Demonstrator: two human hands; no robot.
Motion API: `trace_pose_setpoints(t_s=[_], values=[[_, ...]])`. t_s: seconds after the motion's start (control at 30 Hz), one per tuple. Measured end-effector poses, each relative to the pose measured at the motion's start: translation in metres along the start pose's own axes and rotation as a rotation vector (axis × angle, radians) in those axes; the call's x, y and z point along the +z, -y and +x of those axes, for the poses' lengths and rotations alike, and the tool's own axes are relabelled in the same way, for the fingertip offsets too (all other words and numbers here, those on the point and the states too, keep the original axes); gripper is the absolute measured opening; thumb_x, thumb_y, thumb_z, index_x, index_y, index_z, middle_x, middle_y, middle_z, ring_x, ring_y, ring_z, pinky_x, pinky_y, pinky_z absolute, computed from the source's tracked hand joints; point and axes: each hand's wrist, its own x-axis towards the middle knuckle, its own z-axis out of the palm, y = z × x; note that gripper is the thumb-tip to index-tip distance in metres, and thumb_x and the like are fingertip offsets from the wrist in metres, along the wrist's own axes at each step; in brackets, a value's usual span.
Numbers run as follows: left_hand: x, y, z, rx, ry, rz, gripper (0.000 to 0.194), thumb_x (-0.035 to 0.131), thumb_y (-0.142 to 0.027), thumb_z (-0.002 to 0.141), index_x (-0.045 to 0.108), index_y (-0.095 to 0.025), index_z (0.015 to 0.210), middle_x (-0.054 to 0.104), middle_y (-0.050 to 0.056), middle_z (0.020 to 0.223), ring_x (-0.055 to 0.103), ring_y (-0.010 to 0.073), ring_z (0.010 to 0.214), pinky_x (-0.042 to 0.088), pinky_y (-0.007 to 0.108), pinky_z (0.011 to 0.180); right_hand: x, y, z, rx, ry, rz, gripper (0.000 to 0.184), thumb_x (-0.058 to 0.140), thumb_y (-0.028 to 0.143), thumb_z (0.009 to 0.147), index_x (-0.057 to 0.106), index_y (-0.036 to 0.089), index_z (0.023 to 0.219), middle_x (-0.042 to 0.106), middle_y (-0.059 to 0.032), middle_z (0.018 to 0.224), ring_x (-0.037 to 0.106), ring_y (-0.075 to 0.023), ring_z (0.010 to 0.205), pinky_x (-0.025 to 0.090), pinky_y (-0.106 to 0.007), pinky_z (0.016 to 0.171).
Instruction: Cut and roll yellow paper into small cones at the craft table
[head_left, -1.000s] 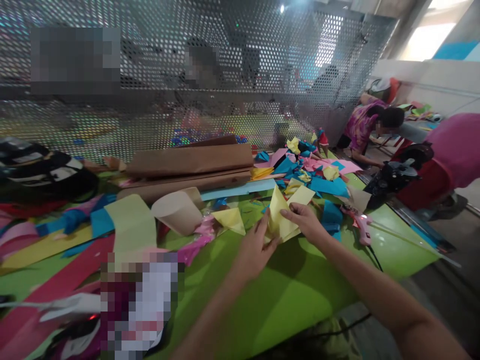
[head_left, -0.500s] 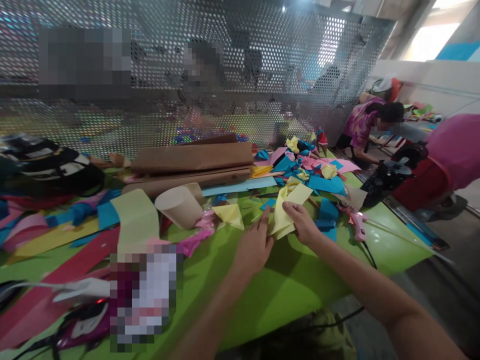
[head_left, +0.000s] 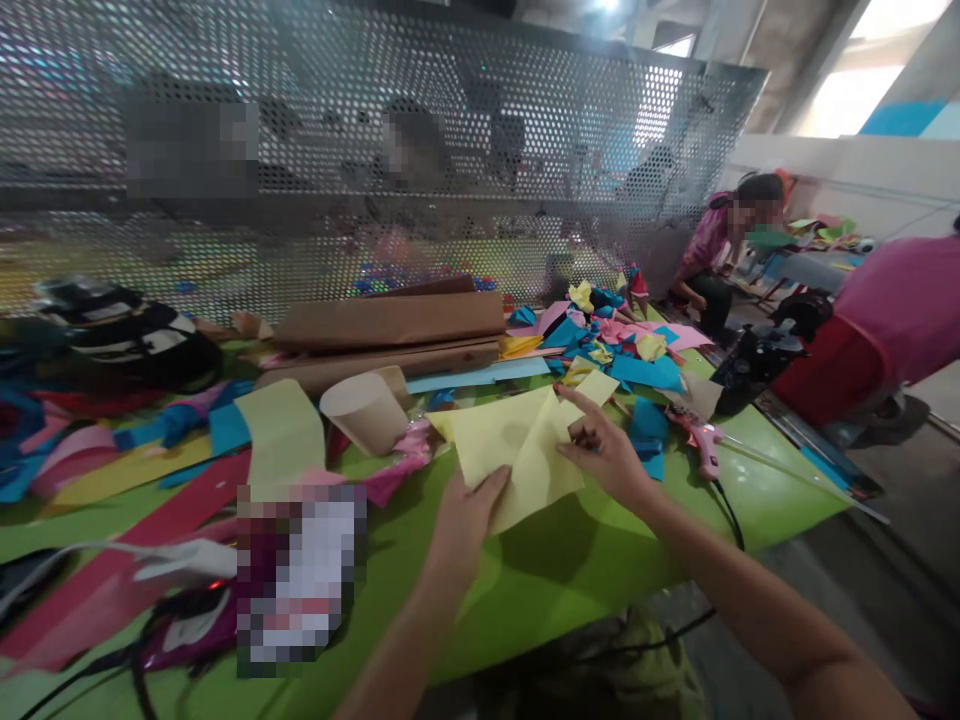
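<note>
One yellow sheet (head_left: 506,435) spread between left hand (head_left: 469,505) and right hand (head_left: 607,450)

Cream paper roll (head_left: 364,412) sits near the sheet, limiting room that side. Left hand pinches the lower edge, thumb on top, likely to steady it. Sheet is creased, tilted over the counter (head_left: 555,585); most room is toward the front edge. Right hand, apart from left, has fingers at the sheet's right side; can't tell if gripping. Glue gun (head_left: 705,452) farther right, near the edge

Matt paper sheet (head_left: 484,435); glossy tabletop (head_left: 772,495); metal screen (head_left: 322,235)
</note>
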Motion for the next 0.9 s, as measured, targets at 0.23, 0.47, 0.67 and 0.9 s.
trace_pose_setpoints(t_s=[0.23, 0.47, 0.67, 0.9], values=[[-0.016, 0.027, -0.029, -0.022, -0.062, -0.104, 0.067, 0.085, -0.035, 0.065, 0.063, -0.014, 0.124, 0.076, 0.014, 0.108, 0.072, 0.0302, 0.097, 0.057, 0.043, 0.086, -0.012, -0.001, -0.052, -0.239, 0.217, -0.374, 0.049, 0.046, 0.006, 0.089, 0.066, 0.028, 0.129, 0.069, -0.007, 0.12, 0.063, -0.0237, 0.111, 0.05, -0.037, 0.095], [-0.019, 0.043, -0.054, -0.071, -0.021, -0.136, 0.072, 0.081, -0.032, 0.07, 0.054, -0.019, 0.135, 0.073, 0.012, 0.119, 0.069, 0.0292, 0.108, 0.055, 0.042, 0.094, -0.004, -0.001, -0.085, -0.589, 0.072, -0.827, 0.057, 0.057, 0.007, 0.084, 0.066, 0.043, 0.127, 0.062, -0.0053, 0.13, 0.055, -0.0289, 0.119, 0.043, -0.049, 0.102], [-0.029, 0.047, -0.075, -0.03, 0.126, -0.019, 0.068, 0.064, -0.024, 0.082, 0.043, -0.017, 0.146, 0.071, 0.013, 0.12, 0.068, 0.0273, 0.107, 0.054, 0.04, 0.094, -0.005, -0.011, -0.098, -0.569, 0.421, -0.644, 0.055, 0.05, 0.002, 0.083, 0.064, 0.029, 0.129, 0.068, -0.0047, 0.131, 0.061, -0.0229, 0.121, 0.046, -0.043, 0.103], [-0.061, 0.044, -0.088, 0.605, -0.123, 1.131, 0.08, 0.067, -0.017, 0.083, 0.032, -0.031, 0.154, 0.055, 0.014, 0.142, 0.057, 0.0335, 0.124, 0.046, 0.05, 0.1, -0.006, -0.02, -0.102, -0.425, 0.539, -0.522, 0.051, 0.051, 0.0, 0.081, 0.066, 0.026, 0.123, 0.068, -0.0066, 0.132, 0.059, -0.0231, 0.128, 0.048, -0.043, 0.105]])
